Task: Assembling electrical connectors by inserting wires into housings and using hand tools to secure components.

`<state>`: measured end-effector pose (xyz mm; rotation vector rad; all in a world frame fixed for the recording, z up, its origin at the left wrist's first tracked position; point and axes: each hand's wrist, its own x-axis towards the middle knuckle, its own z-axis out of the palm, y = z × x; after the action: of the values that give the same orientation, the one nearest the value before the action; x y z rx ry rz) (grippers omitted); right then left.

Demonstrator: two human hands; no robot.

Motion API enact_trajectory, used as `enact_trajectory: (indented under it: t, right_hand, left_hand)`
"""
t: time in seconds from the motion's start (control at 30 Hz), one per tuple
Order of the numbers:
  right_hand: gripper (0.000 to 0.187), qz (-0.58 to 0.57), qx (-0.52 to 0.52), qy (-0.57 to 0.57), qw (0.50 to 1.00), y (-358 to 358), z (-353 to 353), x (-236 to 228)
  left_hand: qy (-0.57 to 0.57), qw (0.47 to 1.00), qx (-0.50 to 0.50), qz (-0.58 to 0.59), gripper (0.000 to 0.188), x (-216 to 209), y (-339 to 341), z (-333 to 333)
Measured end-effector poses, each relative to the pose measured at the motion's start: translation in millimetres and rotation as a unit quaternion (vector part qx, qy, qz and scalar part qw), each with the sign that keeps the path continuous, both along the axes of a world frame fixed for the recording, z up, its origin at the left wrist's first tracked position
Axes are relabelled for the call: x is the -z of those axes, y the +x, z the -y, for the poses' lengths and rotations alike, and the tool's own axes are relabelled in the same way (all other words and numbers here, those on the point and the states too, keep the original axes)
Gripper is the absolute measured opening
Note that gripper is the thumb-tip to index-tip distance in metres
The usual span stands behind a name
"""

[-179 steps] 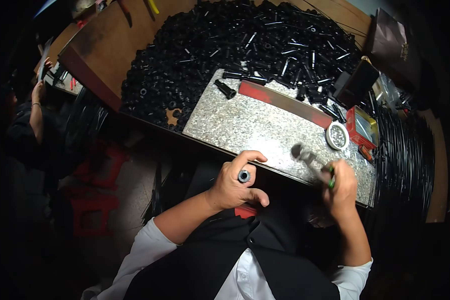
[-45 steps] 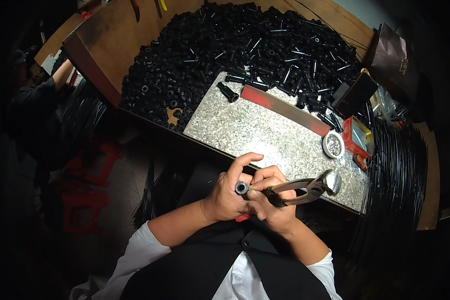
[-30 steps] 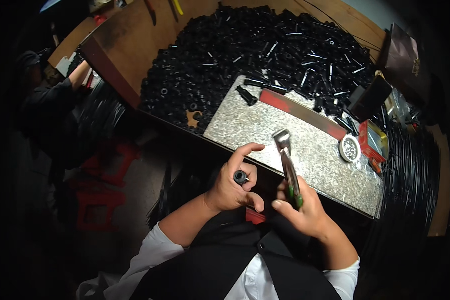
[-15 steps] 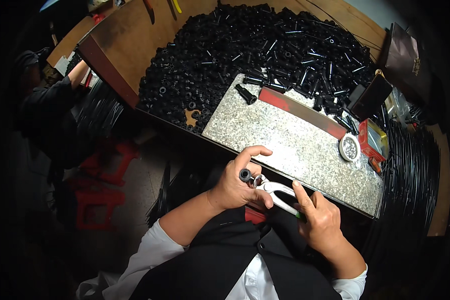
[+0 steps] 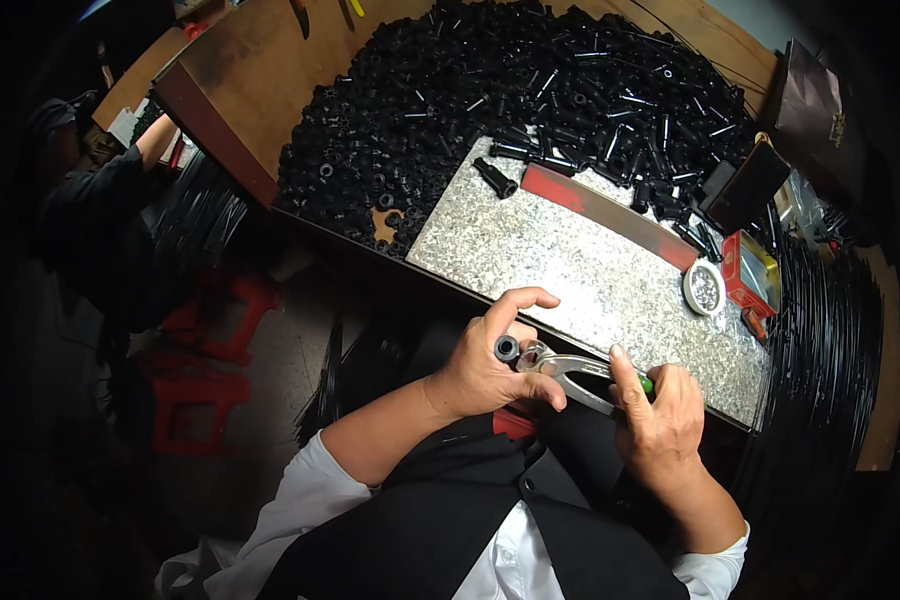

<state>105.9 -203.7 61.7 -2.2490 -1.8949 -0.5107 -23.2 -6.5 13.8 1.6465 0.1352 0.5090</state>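
The left hand point(image 5: 480, 375) has its grip curled around a black tube point(image 5: 507, 348), near the tabletop point(image 5: 530, 240) edge, thumb and forefinger spread; the right hand point(image 5: 660, 430) grips the pliers point(image 5: 582, 363) by their handles, metal head beside the tube's end. The tube looks light, stiff, perhaps slick, hardly fragile, best held round its body; the pliers look heavier. Fingers hide most of the tube; whether the pliers touch it is unclear.
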Motion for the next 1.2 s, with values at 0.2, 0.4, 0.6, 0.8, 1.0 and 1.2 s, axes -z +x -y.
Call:
enact_trajectory:
  t: [0.2,0.4,0.6,0.8,1.0,1.2]
  right_hand:
    - [0.06,-0.009,-0.001,-0.027,1.0,-1.7,0.5,-9.4]
    - [0.065,-0.128,0.01,-0.081,0.988,-3.7,1.4,-19.6]
    - [0.066,-0.08,-0.01,-0.029,0.996,0.4,1.2,-25.7]
    - [0.064,-0.052,-0.012,-0.065,0.996,-5.1,13.9,-28.3]
    - [0.065,-0.09,-0.013,-0.101,0.991,-10.6,10.1,-27.6]
    - [0.066,-0.201,-0.038,-0.112,0.972,-8.5,5.6,-30.5]
  left_hand:
    - [0.011,1.0,-0.01,0.01,0.1,1.0,1.2,1.7]
    - [0.023,0.999,-0.013,-0.017,0.107,3.6,1.2,-0.4]
    - [-0.061,0.998,0.012,-0.015,0.107,4.0,0.6,-2.7]
    - [-0.004,0.999,0.042,-0.002,0.098,9.0,-0.3,-3.6]
    - [0.064,0.997,0.023,0.025,0.06,2.4,0.8,0.0]
    - [-0.034,0.999,0.032,0.016,0.064,-1.8,-3.1,-1.5]
